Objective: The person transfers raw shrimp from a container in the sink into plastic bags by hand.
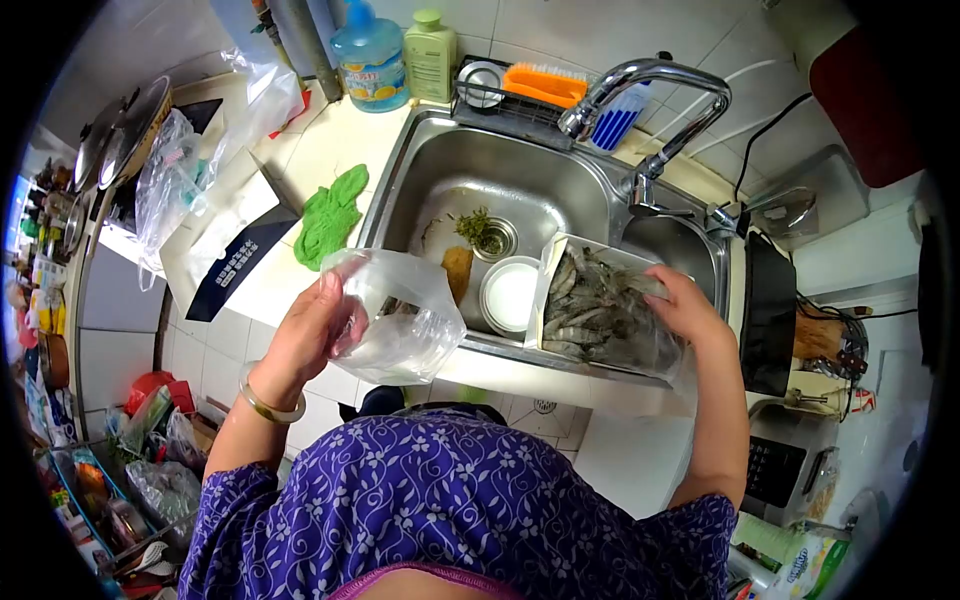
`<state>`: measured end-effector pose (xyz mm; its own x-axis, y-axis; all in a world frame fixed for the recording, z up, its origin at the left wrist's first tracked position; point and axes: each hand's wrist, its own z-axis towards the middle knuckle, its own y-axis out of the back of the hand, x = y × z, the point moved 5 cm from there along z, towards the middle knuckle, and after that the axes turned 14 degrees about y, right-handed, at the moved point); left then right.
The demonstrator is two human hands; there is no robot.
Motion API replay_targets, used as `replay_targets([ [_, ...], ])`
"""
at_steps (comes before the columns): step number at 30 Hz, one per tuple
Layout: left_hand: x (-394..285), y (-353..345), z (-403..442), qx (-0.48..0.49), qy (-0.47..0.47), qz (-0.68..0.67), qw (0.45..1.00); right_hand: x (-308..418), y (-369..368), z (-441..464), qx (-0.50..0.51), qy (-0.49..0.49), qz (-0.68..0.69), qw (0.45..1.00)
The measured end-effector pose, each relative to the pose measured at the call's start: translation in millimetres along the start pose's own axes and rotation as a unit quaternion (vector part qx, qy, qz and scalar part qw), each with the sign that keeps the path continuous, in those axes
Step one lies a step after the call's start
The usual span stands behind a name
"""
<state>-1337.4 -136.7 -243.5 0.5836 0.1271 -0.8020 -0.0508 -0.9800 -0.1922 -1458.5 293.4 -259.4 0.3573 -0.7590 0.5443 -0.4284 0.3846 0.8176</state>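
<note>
My left hand (308, 330) is closed on the rim of a clear plastic bag (410, 325), which hangs open over the sink's front edge. At the sink's right, my right hand (688, 303) pinches thin clear film (655, 288) at the side of a white box (541, 290). Grey raw shrimp (590, 310) fill this box, which sits tilted over the sink front. Between bag and box, a round white dish (512, 295) lies in the steel sink (425, 150). Beside it are a brown elongated piece (458, 270) and green scraps (478, 228) near the drain.
A chrome faucet (650, 75) arches over the sink. Left on the counter lie a green cloth (332, 215) and an opened carton (235, 255). Behind stand a blue bottle (370, 60), a green bottle (430, 60) and a rack with an orange brush (543, 85).
</note>
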Motion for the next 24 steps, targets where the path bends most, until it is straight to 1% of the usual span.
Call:
replay_targets([
  [1, -1.5, 0.5, 1.5, -0.004, -0.004, 0.000, 1.000, 2.3, -2.0, -1.6, -0.001, 0.005, -0.001, 1.000],
  [2, -0.3, -0.1, 3.2, -0.013, -0.007, -0.013, 1.000, 10.4, -2.8, -4.2, -0.059, 0.010, 0.143, 0.988],
  [3, 2.8, -0.4, 5.1, -0.023, -0.007, -0.025, 0.999, 25.5, -2.2, -5.4, -0.113, 0.012, 0.286, 0.951],
  [4, 5.4, -0.5, 8.5, -0.004, -0.002, -0.043, 0.999, 52.1, -0.9, -3.3, -0.091, 0.069, 0.337, 0.934],
  [6, 4.4, -8.6, 11.2, 0.016, 0.007, -0.068, 0.998, 106.5, -16.0, 9.8, -0.150, 0.164, 0.432, 0.874],
  [8, 1.9, -14.9, 13.1, 0.026, 0.010, -0.081, 0.996, 150.4, -45.0, 27.6, -0.181, 0.223, 0.439, 0.852],
  [9, 1.9, -13.3, 11.3, 0.024, 0.010, -0.079, 0.997, 182.0, -55.4, 36.9, -0.173, 0.185, 0.455, 0.854],
  [10, 2.0, -12.5, 11.1, 0.016, 0.000, -0.083, 0.996, 196.5, -77.1, 51.6, -0.159, 0.209, 0.431, 0.863],
  [11, 1.9, -14.1, 13.1, 0.015, -0.009, -0.086, 0.996, 204.4, -110.9, 66.9, -0.144, 0.202, 0.540, 0.804],
  [13, -0.5, -10.6, 11.4, -0.015, -0.035, -0.110, 0.993, 221.0, -158.4, 91.7, -0.177, 0.226, 0.560, 0.777],
  [15, -1.8, -5.9, 7.9, -0.028, -0.063, -0.134, 0.989, 230.1, -180.0, 95.5, -0.139, 0.211, 0.446, 0.859],
  [16, 0.8, -3.7, 7.1, -0.038, -0.064, -0.124, 0.989, 230.5, -183.3, 96.5, -0.077, 0.212, 0.352, 0.908],
  [17, 4.6, -1.0, 7.0, -0.040, -0.063, -0.132, 0.989, 229.8, -182.2, 97.9, -0.015, 0.208, 0.252, 0.945],
  [18, 7.3, -1.1, 7.2, -0.039, -0.057, -0.139, 0.988, 233.1, -178.8, 96.7, -0.002, 0.195, 0.209, 0.958],
  [19, 8.7, 1.8, 5.6, -0.045, -0.050, -0.147, 0.987, 230.0, -177.4, 90.2, 0.076, 0.163, 0.192, 0.965],
  [21, 8.4, 9.1, 0.6, -0.049, -0.049, -0.160, 0.985, 235.6, -150.9, 65.3, -0.057, 0.265, 0.168, 0.948],
  [23, 9.4, 16.4, 1.9, -0.045, -0.049, -0.174, 0.982, 223.5, -121.8, 46.9, -0.163, 0.409, 0.128, 0.889],
  [24, 11.9, 23.9, 3.3, -0.056, -0.042, -0.169, 0.983, 204.4, -102.8, 43.3, -0.118, 0.299, 0.210, 0.923],
])
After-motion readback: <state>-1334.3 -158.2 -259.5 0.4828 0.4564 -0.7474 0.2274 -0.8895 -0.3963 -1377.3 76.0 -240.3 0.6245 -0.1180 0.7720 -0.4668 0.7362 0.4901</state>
